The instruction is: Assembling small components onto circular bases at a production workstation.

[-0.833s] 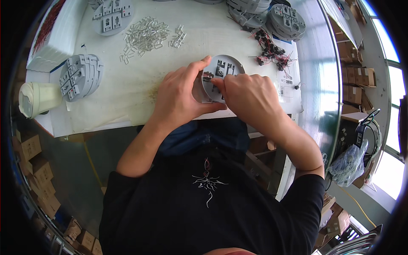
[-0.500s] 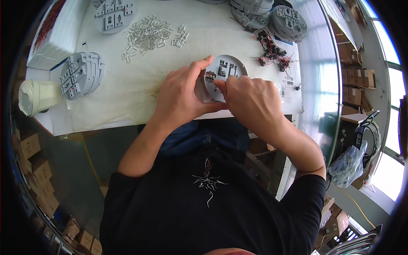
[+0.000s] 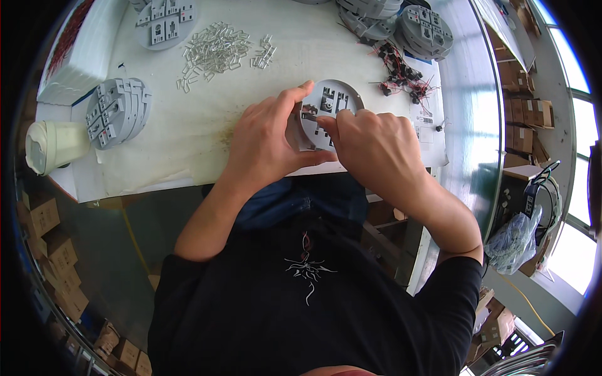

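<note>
There it was, the round grey plastic housing (image 3: 318, 99), near the front edge of the flat white tabletop (image 3: 169, 125)! Left hand (image 3: 263, 135) gripped its rim; right hand (image 3: 379, 141) bunched over it, fingers folded, any pinch hidden. Light, stiff, probably fragile within: the rim looked safest to hold.

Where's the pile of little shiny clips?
In the head view, the clip pile lies upper left on the white table, beyond the left hand, right of a grey disc.
</note>
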Available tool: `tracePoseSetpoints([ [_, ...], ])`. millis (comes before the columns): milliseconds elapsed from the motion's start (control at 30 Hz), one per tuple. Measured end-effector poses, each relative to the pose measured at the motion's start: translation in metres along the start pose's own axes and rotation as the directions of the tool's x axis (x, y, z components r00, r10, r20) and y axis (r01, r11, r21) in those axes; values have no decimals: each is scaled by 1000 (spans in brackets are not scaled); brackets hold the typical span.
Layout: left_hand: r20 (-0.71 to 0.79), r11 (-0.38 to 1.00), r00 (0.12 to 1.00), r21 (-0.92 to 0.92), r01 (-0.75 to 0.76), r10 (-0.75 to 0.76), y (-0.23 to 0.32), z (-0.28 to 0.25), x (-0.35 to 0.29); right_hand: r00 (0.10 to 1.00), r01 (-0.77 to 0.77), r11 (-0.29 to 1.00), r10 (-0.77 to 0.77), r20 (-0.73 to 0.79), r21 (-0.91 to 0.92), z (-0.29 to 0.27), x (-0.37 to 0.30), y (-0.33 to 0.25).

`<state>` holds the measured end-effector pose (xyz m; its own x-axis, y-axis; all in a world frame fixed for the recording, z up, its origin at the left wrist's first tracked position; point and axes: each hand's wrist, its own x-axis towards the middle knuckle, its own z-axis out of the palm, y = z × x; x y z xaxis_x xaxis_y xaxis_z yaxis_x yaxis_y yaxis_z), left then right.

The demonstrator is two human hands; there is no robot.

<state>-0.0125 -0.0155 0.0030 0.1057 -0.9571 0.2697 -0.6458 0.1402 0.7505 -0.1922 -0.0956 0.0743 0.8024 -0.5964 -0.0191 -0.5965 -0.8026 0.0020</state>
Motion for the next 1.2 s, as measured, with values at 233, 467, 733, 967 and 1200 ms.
tracePoseSetpoints([
  [233,3,1000,1000,-3,-3,3,1,1,0,1000,-3,996,4,12,-92,1,0,-6],
  [467,4,1000,1000,-28,-11,11,-1,0,1,997,-2,989,12,71,-149,8,-3,1],
  [733,162,954,985,-299,-11,62,-18,-20,-3,986,44,837,52,-160,546,25,-23,28],
  [967,22,942,1000,-335,-8,17,-9,-7,2,860,226,918,-32,-509,325,41,-45,6],
  [1200,-93,956,995,-290,-52,26,-13,-2,-4,201,4,256,947,-252,967,25,-106,261],
])
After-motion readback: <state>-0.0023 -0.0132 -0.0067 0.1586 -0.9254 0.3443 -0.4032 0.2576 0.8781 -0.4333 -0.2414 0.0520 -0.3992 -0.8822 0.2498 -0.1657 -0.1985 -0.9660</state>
